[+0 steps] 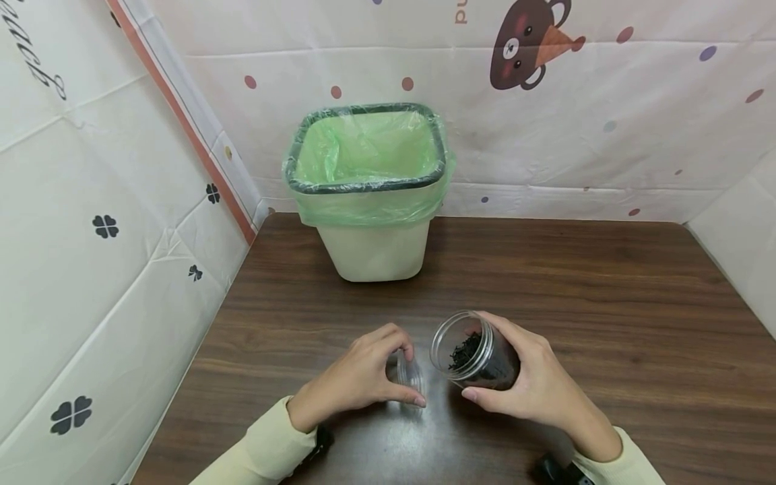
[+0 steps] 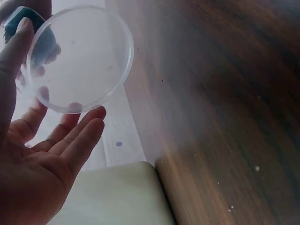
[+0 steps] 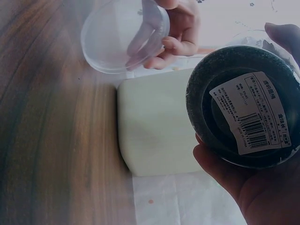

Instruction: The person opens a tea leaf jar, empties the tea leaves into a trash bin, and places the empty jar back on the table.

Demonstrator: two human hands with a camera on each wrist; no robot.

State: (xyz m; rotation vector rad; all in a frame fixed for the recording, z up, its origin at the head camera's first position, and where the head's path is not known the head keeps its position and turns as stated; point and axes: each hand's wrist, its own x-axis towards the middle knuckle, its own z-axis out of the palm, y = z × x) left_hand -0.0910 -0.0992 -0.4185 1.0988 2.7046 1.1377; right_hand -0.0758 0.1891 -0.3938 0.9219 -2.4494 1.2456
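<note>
My right hand [image 1: 536, 380] grips a clear jar [image 1: 500, 367] around its side. The jar lies tilted with its uncovered mouth toward the left, and dark, shredded dry bits [image 1: 465, 350] show inside. A white barcode label [image 3: 253, 112] is stuck on its base in the right wrist view. Just left of the jar's mouth, my left hand [image 1: 364, 374] pinches a round clear lid [image 2: 84, 56] between thumb and fingers. The lid stands on edge, apart from the jar, and part of it is behind the fingers in the head view.
A cream bin [image 1: 376, 249] lined with a green plastic bag [image 1: 370, 148] stands at the back of the brown wooden table [image 1: 606, 289], beyond both hands. Printed white cloth [image 1: 273, 121] hangs behind and along the left side. Small pale specks [image 2: 257, 168] dot the tabletop.
</note>
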